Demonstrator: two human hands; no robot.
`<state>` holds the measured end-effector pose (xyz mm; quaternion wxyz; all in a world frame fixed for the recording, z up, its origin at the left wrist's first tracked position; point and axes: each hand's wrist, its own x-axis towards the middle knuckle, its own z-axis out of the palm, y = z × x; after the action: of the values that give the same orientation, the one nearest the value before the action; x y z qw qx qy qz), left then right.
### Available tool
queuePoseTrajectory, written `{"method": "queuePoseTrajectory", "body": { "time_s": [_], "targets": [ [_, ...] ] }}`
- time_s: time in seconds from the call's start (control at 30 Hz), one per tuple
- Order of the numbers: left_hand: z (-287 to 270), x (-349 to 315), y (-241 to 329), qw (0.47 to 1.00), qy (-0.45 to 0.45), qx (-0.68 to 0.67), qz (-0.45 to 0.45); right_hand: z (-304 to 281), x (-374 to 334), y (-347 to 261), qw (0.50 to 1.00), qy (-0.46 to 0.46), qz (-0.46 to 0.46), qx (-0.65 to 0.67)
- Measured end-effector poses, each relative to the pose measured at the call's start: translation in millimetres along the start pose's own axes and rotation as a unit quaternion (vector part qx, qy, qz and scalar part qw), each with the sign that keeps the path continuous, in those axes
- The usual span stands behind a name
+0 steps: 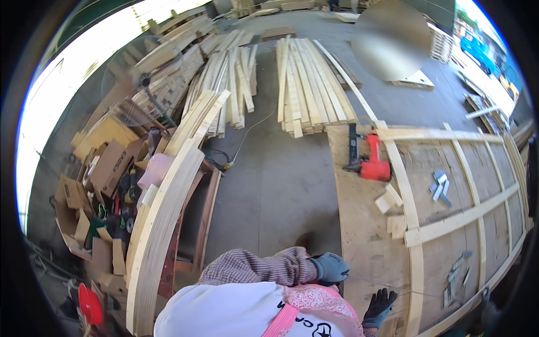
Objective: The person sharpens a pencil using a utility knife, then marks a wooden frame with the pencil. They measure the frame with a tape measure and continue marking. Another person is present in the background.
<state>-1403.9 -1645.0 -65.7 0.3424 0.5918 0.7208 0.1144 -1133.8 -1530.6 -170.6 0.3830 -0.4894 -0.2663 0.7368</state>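
Observation:
My left hand (330,268), in a blue-grey work glove, is curled closed near the left edge of the plywood worktop (364,247). What its fingers hold, if anything, is hidden. Lower and to the right, my right hand (380,308) wears a glove with dark fingers; these are stretched out over the plywood, with no object in them. Just right of it runs a long rail of a wooden frame (414,264) lying on the worktop. Farther off, a red nail gun (375,163) with a black magazine rests by the frame's far left corner.
Small wood blocks (396,226) lie left of the frame. Metal fastener strips (441,187) and more strips (457,275) sit inside it. Long boards (168,219) are stacked at left, beside cardboard boxes (111,165). Plank piles (309,84) stand ahead; a cable (238,143) crosses the floor.

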Motion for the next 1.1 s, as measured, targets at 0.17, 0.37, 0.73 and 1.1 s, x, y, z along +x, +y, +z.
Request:
{"method": "queuePoseTrajectory", "body": {
  "time_s": [0.17, 0.37, 0.73, 1.1],
  "targets": [
    [-38.6, -66.1, -63.4, 0.998, 0.060, -0.033, -0.006, 88.5, 24.2, -15.8, 0.991, -0.040, 0.103, 0.069],
    [-82.8, -131.6, -147.2, 0.990, 0.095, -0.090, -0.054, 257.1, -4.8, 0.6, 0.988, -0.153, 0.022, -0.024],
    [-167.7, -227.1, -290.7, 0.920, 0.346, -0.161, -0.090, 547.2, -128.0, 132.4, 0.839, -0.494, 0.096, -0.208],
    [-191.1, -212.3, -376.9, 0.846, 0.418, -0.243, -0.226, 657.5, -63.0, 212.7, 0.724, -0.586, 0.253, -0.261]
  ]
}}
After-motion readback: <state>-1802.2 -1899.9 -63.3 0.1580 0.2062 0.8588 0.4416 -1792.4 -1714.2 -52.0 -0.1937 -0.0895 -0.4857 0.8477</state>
